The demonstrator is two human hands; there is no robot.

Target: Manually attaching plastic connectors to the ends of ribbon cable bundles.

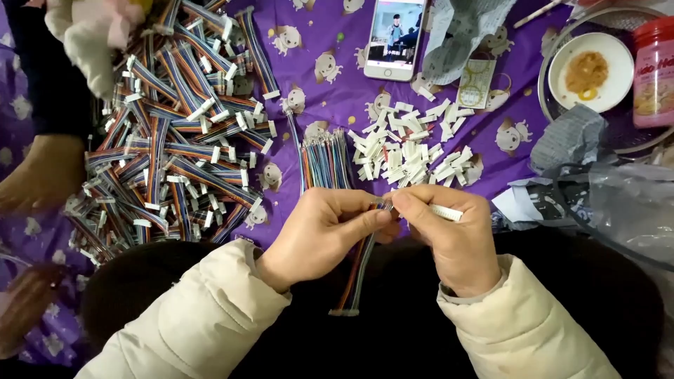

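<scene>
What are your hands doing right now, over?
Left hand pinching rainbow ribbon cable, fingers closed. Right hand holding white connector at the cable's top end. Loose connectors piled ahead, finished cables heaped left. Nothing blocking.

Crowding the ground just ahead of the hands: bare-ended cables (324,160) and loose white connectors (411,149). Blocking the far left: a heap of finished cables (175,126). Hemming in the right: crumpled bags (604,189). Leaving purple cloth (344,91) passable between the piles, toward the phone (395,38).
</scene>
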